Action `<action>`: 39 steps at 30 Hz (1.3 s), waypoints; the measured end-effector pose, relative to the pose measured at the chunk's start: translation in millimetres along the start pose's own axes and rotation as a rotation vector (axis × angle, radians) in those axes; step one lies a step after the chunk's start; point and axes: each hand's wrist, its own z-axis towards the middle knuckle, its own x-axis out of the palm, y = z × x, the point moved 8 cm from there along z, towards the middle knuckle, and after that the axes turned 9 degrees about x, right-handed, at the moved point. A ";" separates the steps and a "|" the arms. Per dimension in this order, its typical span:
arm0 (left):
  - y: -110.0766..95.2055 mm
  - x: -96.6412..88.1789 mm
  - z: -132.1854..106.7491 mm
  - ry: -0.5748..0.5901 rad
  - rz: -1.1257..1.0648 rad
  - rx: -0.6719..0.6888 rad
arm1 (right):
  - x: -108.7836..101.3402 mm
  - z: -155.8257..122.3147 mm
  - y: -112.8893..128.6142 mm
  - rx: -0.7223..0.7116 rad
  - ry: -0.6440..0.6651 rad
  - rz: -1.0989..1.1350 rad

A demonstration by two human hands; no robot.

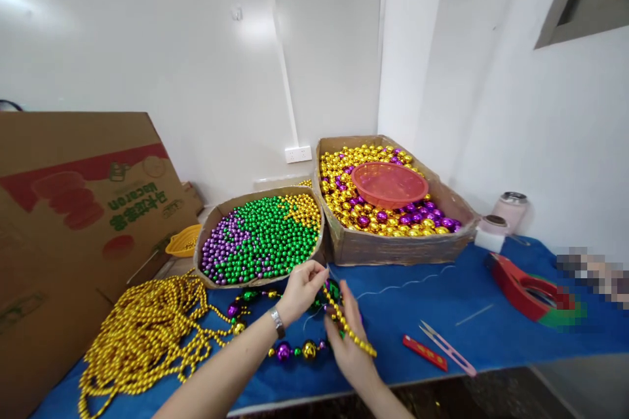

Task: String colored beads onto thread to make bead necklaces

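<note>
Left hand: the wearer's left hand (301, 289), centre of the frame, thumb and forefinger pressed together at the top of the beads; what they pinch, perhaps a thread end, is too fine to tell.
Right hand: the right hand (356, 348), just right and below, thumb and fingers on either side of the beads; firmness of hold cannot be told.
Beads at hand: a short strand of small round shiny gold beads (362, 342) lies across the right hand; a strand of large purple, gold and green balls (284, 351) loops on the blue cloth (388, 330), lower centre.
Step in hand: judged as fine thread work where the strands meet.
Next move calls for: probably a steady right hand and a precise left pinch.
Nearby: slim pink-handled metal snips (456, 356), lower right, well apart from both hands.
</note>
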 end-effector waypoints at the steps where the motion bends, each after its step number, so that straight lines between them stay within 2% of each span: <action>1: 0.8 -0.4 -1.6 -0.010 -0.026 -0.002 | 9.7 -16.3 5.0 -0.039 0.127 -0.012; 3: 1.9 -0.1 -5.6 -0.008 -0.050 -0.001 | 29.9 -50.5 17.4 -0.099 0.492 -0.011; 4: 2.5 -0.4 -8.0 -0.006 -0.054 -0.001 | 35.1 -64.9 22.7 -0.084 0.671 0.009; 5: 3.0 -1.1 -10.4 -0.006 -0.056 -0.001 | 35.0 -73.5 26.2 -0.021 0.806 0.047; 6: 3.1 -1.9 -12.8 -0.004 -0.056 0.003 | 30.6 -74.8 28.0 0.082 0.881 0.101; 7: 2.5 -2.5 -15.3 0.003 -0.056 0.010 | 22.4 -68.2 27.3 0.219 0.877 0.164; 9: -0.3 -2.9 -20.3 0.023 -0.049 0.033 | -0.7 -38.7 21.8 0.457 0.670 0.302; 11: -5.7 -2.3 -25.4 0.052 -0.011 0.067 | -24.0 -3.5 19.3 0.495 0.358 0.371; 13: -13.7 -1.6 -30.3 0.075 0.049 0.119 | -24.2 18.1 16.7 0.510 0.253 0.414; 17: -31.4 2.5 -39.5 0.145 0.146 0.249 | -0.1 32.4 12.8 0.548 0.244 0.514; 20: -32.6 1.3 -43.6 0.156 0.155 0.253 | 7.8 34.3 15.8 0.557 0.251 0.591; 23: -18.2 -8.9 -46.4 0.055 0.023 0.115 | 5.2 40.4 20.3 0.546 0.247 0.682; 27: 15.8 -15.9 -58.0 -0.119 -0.423 -0.183 | 3.9 50.2 19.4 0.523 0.258 0.765; 29: 27.7 -14.8 -63.7 -0.175 -0.578 -0.257 | 8.4 51.6 14.2 0.520 0.280 0.761; 35: 51.8 -11.2 -69.9 -0.238 -0.695 -0.358 | 22.6 43.5 -5.4 0.522 0.327 0.666; 39: 43.6 -13.9 -61.7 -0.171 -0.671 -0.284 | 22.8 44.3 -2.8 0.502 0.383 0.576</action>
